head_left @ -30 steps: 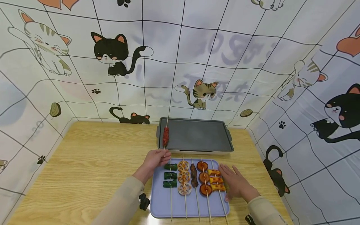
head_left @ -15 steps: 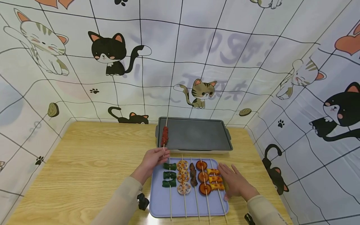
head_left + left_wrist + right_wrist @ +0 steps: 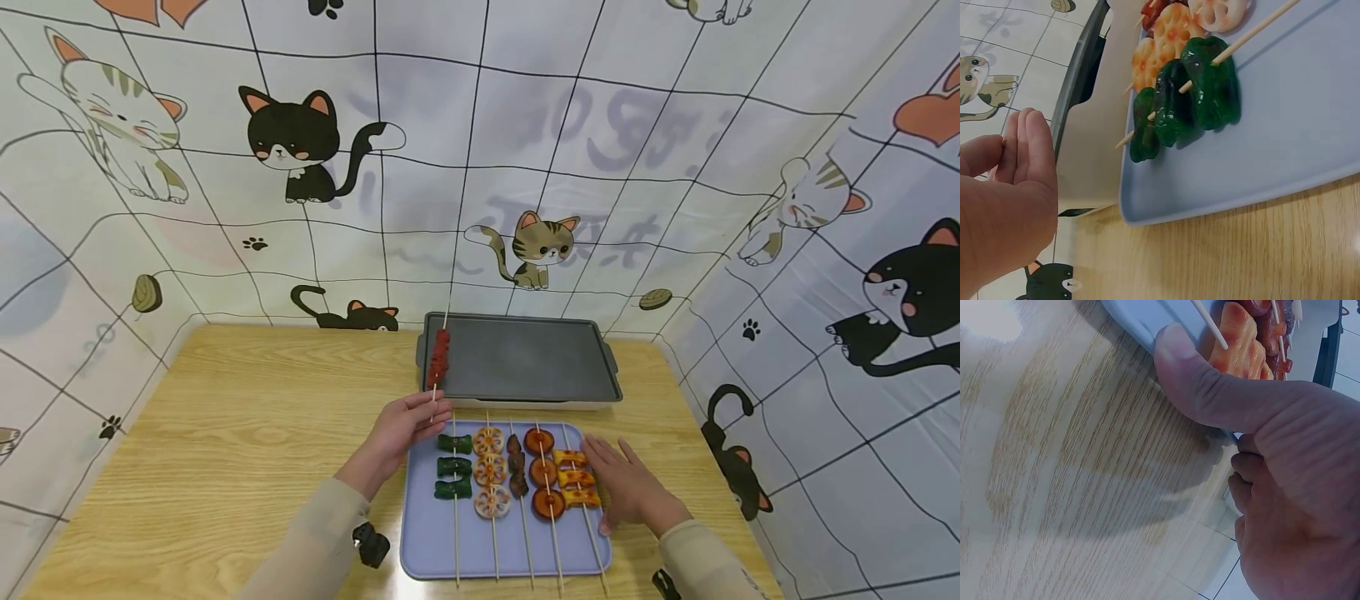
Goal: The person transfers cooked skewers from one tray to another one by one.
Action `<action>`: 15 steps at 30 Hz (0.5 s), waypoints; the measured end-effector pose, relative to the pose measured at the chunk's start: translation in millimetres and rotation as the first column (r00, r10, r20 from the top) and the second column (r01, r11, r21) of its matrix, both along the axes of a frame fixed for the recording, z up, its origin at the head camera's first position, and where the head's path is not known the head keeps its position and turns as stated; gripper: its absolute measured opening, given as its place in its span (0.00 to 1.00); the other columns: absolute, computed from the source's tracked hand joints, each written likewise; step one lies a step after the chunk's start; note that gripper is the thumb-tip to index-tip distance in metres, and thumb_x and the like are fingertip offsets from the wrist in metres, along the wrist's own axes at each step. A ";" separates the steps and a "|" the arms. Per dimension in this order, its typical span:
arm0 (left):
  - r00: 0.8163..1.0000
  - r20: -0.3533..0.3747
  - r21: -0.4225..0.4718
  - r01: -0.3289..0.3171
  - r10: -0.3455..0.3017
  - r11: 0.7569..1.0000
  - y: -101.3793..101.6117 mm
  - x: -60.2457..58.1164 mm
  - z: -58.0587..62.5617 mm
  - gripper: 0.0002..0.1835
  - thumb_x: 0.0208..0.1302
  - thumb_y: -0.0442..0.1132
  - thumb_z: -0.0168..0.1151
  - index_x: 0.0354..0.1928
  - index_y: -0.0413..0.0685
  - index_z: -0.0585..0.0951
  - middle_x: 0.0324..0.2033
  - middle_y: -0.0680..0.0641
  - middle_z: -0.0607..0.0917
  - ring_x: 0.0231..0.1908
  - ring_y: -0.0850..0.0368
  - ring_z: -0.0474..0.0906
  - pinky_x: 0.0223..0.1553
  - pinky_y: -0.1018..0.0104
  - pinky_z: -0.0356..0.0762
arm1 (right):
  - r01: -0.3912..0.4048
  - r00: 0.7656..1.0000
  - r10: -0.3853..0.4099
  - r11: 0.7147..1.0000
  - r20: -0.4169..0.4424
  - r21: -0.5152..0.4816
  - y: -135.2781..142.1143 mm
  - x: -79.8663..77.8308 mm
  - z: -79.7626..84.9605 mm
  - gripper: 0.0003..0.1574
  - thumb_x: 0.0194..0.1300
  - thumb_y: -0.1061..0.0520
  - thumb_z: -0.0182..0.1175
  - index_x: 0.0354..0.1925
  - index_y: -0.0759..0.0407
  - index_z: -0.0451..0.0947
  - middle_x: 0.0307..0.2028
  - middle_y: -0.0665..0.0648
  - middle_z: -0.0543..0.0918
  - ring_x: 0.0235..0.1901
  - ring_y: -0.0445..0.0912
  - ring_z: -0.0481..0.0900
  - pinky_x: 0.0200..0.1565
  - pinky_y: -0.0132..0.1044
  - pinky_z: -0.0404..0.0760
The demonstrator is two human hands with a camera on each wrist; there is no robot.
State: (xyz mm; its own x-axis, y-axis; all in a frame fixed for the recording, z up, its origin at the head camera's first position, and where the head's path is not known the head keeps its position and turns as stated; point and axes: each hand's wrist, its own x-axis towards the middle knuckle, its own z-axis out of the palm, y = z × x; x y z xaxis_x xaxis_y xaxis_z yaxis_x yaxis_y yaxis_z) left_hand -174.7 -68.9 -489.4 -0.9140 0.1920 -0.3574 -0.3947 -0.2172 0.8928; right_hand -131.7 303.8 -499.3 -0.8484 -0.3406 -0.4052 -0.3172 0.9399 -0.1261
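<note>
My left hand (image 3: 401,429) pinches the lower stick of a red meat skewer (image 3: 438,358) between thumb and fingers. The skewer slants over the left end of a dark grey griddle (image 3: 525,358); whether it touches the plate I cannot tell. In the left wrist view the left hand (image 3: 1013,187) hides most of the stick. At the right edge of a lavender tray (image 3: 431,550) my right hand (image 3: 630,487) rests with extended fingers, beside a yellow skewer (image 3: 576,478). The right wrist view shows its thumb (image 3: 1185,369) against the tray's rim.
On the tray lie a green pepper skewer (image 3: 453,467), a lotus root skewer (image 3: 491,471), a brown meat skewer (image 3: 517,467) and a skewer of round orange-brown slices (image 3: 543,473). A wooden table (image 3: 262,433) supports everything. Cat-print cloth (image 3: 435,200) hangs behind.
The left hand has shifted slightly up and left, and the red meat skewer now lies a little farther up along the griddle's left end. The right hand stays put.
</note>
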 end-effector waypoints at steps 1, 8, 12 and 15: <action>1.000 0.001 0.004 0.003 -0.003 1.000 -0.9 0.4 0.5 0.21 0.73 0.35 0.52 0.66 0.38 0.71 0.59 0.35 0.79 0.51 0.55 0.85 0.53 0.66 0.84 | 0.001 1.000 -0.001 1.000 0.001 -0.001 -0.1 -0.1 -0.1 0.80 0.31 0.43 0.82 0.75 0.64 0.50 0.76 0.64 0.53 0.76 0.59 0.50 0.76 0.61 0.41; 0.999 -0.021 -0.007 0.045 -0.045 0.999 -6.7 7.2 4.5 0.20 0.71 0.34 0.53 0.63 0.36 0.73 0.58 0.36 0.80 0.50 0.57 0.84 0.53 0.66 0.84 | 0.001 1.000 -0.001 1.000 0.007 -0.009 -1.1 -0.3 2.0 0.80 0.31 0.43 0.82 0.75 0.65 0.51 0.76 0.64 0.53 0.75 0.60 0.51 0.76 0.62 0.42; 0.996 -0.034 0.014 0.085 -0.084 0.996 -11.1 13.6 6.8 0.22 0.71 0.33 0.54 0.65 0.33 0.71 0.58 0.36 0.81 0.49 0.58 0.85 0.53 0.67 0.84 | 0.004 1.000 -0.004 1.000 0.009 -0.011 -1.5 -0.2 2.6 0.80 0.30 0.44 0.82 0.75 0.65 0.51 0.76 0.64 0.53 0.75 0.60 0.51 0.76 0.62 0.41; 0.993 -0.041 0.023 0.110 -0.109 0.994 -15.2 19.2 8.1 0.23 0.71 0.33 0.54 0.65 0.31 0.69 0.55 0.39 0.83 0.48 0.60 0.85 0.53 0.67 0.84 | 0.002 1.000 -0.002 1.000 0.010 -0.009 -1.5 -0.6 2.5 0.80 0.31 0.43 0.82 0.75 0.65 0.51 0.76 0.64 0.53 0.75 0.60 0.51 0.76 0.62 0.42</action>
